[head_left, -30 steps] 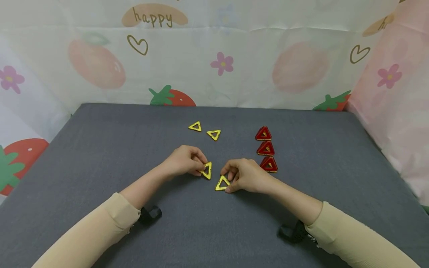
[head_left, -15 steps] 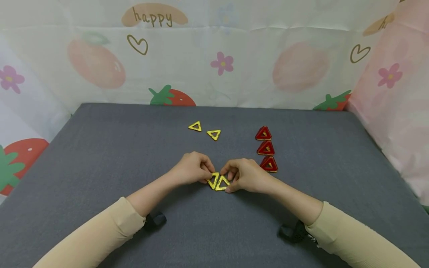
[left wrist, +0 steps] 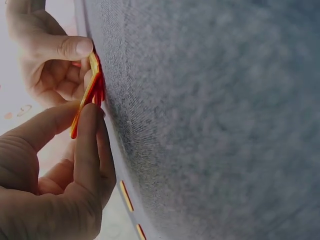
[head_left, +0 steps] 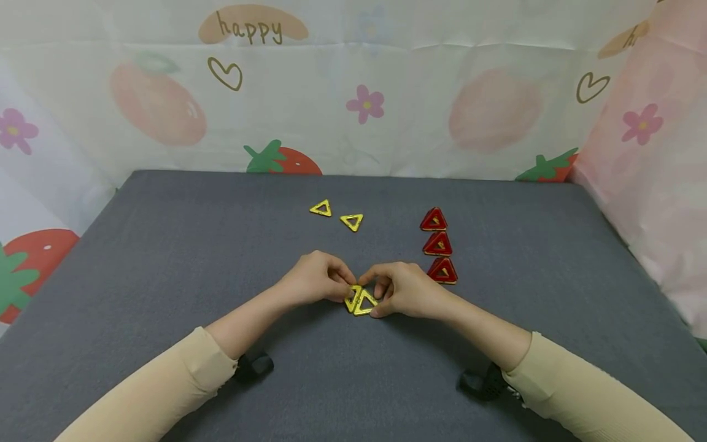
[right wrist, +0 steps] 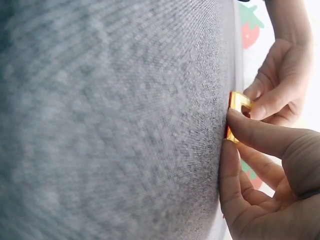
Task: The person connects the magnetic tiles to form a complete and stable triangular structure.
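Note:
Near the middle of the grey table, my left hand [head_left: 317, 277] pinches a yellow triangular magnetic tile [head_left: 350, 306] between thumb and fingers. My right hand [head_left: 405, 290] pinches a second yellow triangular tile [head_left: 363, 312] at its right side. The two tiles meet along one edge. In the left wrist view, the left hand's tile [left wrist: 80, 113] leans up at an angle from the table. The right wrist view has both hands close together around a yellow tile [right wrist: 234, 100]; fingertips cover part of it.
Two loose yellow triangular tiles, one at the left [head_left: 321, 209] and one nearer [head_left: 352, 221], lie behind the hands. A column of three red triangular pieces [head_left: 437, 244] stands right of them. Behind the grey table [head_left: 221, 209] hangs a printed cloth [head_left: 409, 73].
My left hand has moved right and nearer, bringing its yellow tile against the edge of the right hand's tile. The right hand has stayed almost still.

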The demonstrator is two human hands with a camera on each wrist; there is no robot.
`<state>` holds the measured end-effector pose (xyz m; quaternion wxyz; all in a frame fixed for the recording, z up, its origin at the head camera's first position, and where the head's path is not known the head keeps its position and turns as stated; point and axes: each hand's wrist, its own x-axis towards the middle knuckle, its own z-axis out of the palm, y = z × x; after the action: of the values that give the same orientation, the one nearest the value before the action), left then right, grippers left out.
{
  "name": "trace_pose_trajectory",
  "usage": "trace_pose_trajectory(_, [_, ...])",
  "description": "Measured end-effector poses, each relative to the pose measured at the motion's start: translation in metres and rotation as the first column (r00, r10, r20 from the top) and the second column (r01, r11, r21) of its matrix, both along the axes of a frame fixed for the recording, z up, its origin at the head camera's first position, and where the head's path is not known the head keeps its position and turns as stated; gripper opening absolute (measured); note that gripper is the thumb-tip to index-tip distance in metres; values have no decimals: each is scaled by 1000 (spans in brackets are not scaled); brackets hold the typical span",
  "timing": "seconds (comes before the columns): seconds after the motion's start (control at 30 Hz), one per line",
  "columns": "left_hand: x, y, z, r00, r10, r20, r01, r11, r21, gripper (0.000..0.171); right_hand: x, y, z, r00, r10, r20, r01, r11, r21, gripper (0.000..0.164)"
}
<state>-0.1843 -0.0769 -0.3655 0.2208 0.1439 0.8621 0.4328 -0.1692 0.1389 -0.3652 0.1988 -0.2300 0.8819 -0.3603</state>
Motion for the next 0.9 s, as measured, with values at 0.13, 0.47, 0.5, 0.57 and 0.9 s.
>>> trace_pose_trajectory(0.13, [2, -4, -1, 1000, -27, -7, 27, 1000, 10, 27, 0, 0, 0, 1000, 8, -5, -8, 1000, 6, 45])
trace_pose_trajectory(0.47, [10, -7, -7, 998, -47, 31, 44, 994, 103, 38, -1, 1, -1, 1000, 8, 12, -8, 1000, 0, 45])
trace_pose_trajectory(0.5, [10, -7, -8, 998, -49, 28, 45, 993, 107, 38, -1, 1, -1, 1000, 9, 11, -9, 1000, -1, 44])
trace_pose_trajectory(0.57, [10, -7, -8, 998, -49, 26, 46, 993, 113, 38, -1, 1, 0, 1000, 12, 5, -12, 1000, -1, 44])
trace_pose_trajectory(0.9, [10, -7, -9, 998, -68, 19, 64, 988, 143, 42, -1, -1, -1, 999, 19, -26, -20, 1000, -8, 44])
